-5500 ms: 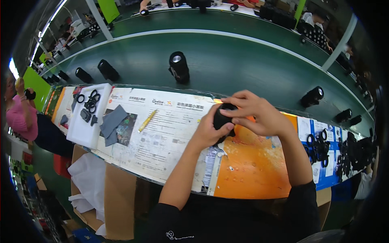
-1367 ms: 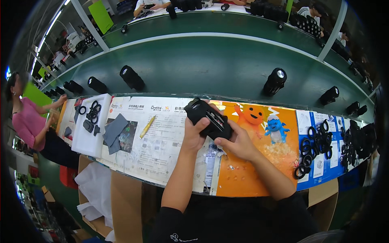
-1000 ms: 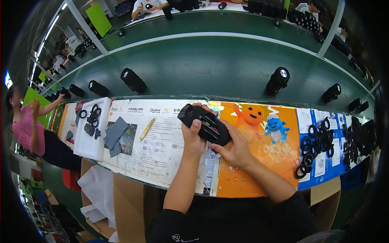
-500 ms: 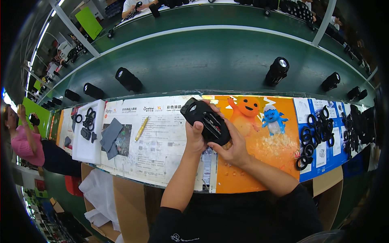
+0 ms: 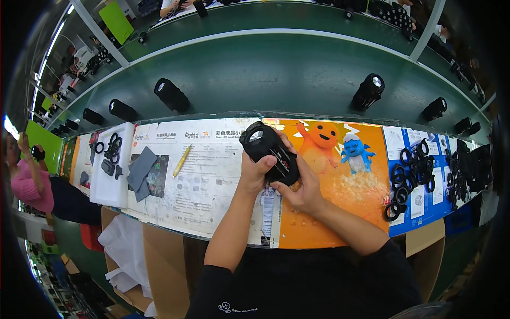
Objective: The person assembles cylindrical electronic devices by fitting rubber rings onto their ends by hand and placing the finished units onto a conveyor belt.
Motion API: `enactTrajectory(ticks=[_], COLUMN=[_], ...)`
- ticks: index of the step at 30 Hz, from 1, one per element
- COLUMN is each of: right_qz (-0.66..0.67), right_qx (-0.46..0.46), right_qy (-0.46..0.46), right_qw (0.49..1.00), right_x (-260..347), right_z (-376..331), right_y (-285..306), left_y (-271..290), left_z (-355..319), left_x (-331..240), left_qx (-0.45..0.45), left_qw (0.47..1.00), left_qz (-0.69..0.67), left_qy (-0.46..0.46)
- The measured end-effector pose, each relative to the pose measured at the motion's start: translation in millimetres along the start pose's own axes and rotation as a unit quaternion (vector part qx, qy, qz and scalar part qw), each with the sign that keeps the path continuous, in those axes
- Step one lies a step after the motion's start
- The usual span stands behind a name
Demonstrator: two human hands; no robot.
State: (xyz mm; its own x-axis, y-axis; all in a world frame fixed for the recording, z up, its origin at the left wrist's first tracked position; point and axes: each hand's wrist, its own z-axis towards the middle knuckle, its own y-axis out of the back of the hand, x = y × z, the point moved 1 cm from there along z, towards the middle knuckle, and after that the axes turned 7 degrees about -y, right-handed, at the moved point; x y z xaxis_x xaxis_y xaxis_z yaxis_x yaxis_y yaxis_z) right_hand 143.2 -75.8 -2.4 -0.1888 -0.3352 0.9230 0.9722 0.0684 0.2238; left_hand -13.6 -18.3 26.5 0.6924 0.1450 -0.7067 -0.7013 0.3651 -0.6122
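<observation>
Between both hands I hold a black cylindrical speaker (image 5: 272,154), tilted, its silver round end facing up and to the left. My left hand (image 5: 255,173) grips its left side, thumb lying across the body. My right hand (image 5: 305,183) wraps the right side, with the thumb along the lower end. The fingers behind the speaker are partly hidden. It is held over the seam between a white printed sheet (image 5: 204,196) and an orange mat (image 5: 329,212) with cartoon figures.
Several black rings (image 5: 404,186) lie on the blue sheet at right. At left a white foam tray (image 5: 109,183) holds rings and small black parts, beside grey cloths (image 5: 142,167) and a yellow pen (image 5: 182,161). More speakers (image 5: 171,95) stand along the green belt (image 5: 265,74). Cardboard boxes (image 5: 164,260) sit below.
The speaker has turned in my hands, so its silver round end shows more fully. Both hands still hold it. The whole view has shifted slightly.
</observation>
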Motion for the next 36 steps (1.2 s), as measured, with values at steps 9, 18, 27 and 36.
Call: enactTrajectory(ticks=[9, 18, 27, 36], right_qz=[0.016, -0.081, -0.502, -0.598], right_qx=[0.006, 0.059, -0.037, -0.039], right_qy=[-0.047, 0.009, -0.118, -0.184], right_qw=[0.999, 0.995, 0.856, 0.779], right_x=[-0.8, 9.6, 40.8, -9.3], right_z=[-5.5, 11.4, -57.3, -62.2], right_y=[16.6, 29.9, 313.4, 415.5], left_y=[-8.4, 17.5, 18.5, 29.8], left_z=[0.9, -1.2, 4.8, 6.2], left_x=[13.9, 9.0, 17.0, 1.1], left_qx=[-0.007, -0.070, -0.071, -0.092], left_qw=[0.999, 0.997, 0.990, 0.987], left_qz=[-0.003, 0.028, 0.120, 0.131], left_qy=[0.035, -0.007, -0.019, -0.002])
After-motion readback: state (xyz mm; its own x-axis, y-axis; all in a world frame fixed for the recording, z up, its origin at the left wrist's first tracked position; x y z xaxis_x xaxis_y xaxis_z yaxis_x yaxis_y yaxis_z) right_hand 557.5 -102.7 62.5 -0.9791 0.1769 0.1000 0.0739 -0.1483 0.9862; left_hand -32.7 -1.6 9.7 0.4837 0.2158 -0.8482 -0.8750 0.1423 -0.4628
